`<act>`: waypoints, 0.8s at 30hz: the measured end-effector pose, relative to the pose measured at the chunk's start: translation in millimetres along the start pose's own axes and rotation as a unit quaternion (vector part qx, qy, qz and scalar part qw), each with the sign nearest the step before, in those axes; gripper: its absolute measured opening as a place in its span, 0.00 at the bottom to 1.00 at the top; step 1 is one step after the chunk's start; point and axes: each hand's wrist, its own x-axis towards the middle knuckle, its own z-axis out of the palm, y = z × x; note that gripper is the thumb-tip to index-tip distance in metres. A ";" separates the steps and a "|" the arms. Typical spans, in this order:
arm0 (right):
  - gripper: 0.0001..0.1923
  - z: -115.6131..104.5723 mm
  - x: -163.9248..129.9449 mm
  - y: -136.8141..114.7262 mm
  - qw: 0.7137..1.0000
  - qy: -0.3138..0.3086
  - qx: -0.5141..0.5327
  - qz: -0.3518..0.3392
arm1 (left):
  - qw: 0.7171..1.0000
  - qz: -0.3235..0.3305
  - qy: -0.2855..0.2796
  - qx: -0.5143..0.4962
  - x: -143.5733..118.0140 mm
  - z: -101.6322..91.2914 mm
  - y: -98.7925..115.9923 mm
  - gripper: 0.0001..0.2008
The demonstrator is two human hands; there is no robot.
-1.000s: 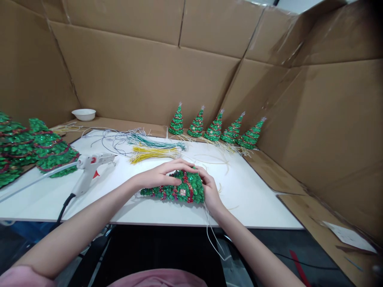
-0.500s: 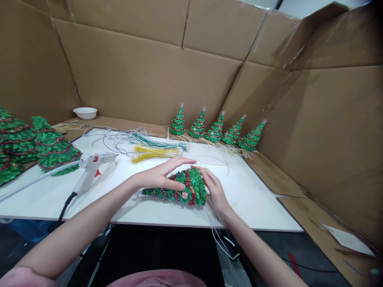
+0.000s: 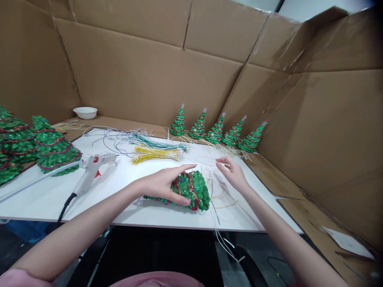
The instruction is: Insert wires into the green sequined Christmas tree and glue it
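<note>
A small green Christmas tree (image 3: 197, 191) with red garland lies on its side on the white board, its base turned to the right. Across its middle, my left hand (image 3: 163, 185) is closed, with the thumb in front and the fingers behind. My right hand (image 3: 235, 173) is raised to the right of the base, apart from the tree. Its fingertips are pinched together, and whether a thin wire is between them is unclear. Several thin wires (image 3: 223, 195) trail from the base; white ones (image 3: 223, 241) hang over the board's front edge.
A white glue gun (image 3: 89, 171) stands at left, near larger green trees (image 3: 55, 149). Yellow wires (image 3: 155, 154) and green wires (image 3: 158, 141) lie bundled behind my hands. Several small trees (image 3: 214, 129) line the back by the cardboard wall (image 3: 143, 71). A white bowl (image 3: 85, 113) sits back left.
My right hand has left the tree's base and moved up and right, with its fingers pinched. Wires at the base now show. My left hand has settled lower around the tree, which has shifted slightly.
</note>
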 end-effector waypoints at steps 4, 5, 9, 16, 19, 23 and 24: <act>0.10 -1.9 19.3 35.4 0.996 -0.029 -0.087 0.004 | 0.996 0.057 0.048 0.043 1.6 5.4 -4.6 0.48; 0.09 -0.7 22.2 40.4 0.994 -0.037 -0.105 0.003 | 0.994 0.070 0.058 0.060 2.2 6.5 -6.4 0.48; 0.06 6.8 30.7 50.4 0.984 -0.078 -0.162 0.003 | 0.987 0.074 0.078 0.118 4.0 9.3 -11.1 0.46; 0.05 15.0 41.0 56.8 0.970 -0.100 -0.219 0.012 | 0.976 0.092 0.072 0.184 4.4 11.0 -9.1 0.46; 0.06 16.5 41.0 57.1 0.968 -0.099 -0.231 0.015 | 0.971 0.115 0.061 0.202 4.5 10.6 -8.8 0.45; 0.07 18.3 39.0 54.5 0.969 -0.087 -0.231 0.017 | 0.969 0.126 0.055 0.203 4.2 10.4 -9.1 0.45; 0.07 18.4 38.6 53.5 0.970 -0.081 -0.227 0.017 | 0.970 0.127 0.054 0.201 4.1 10.5 -9.2 0.46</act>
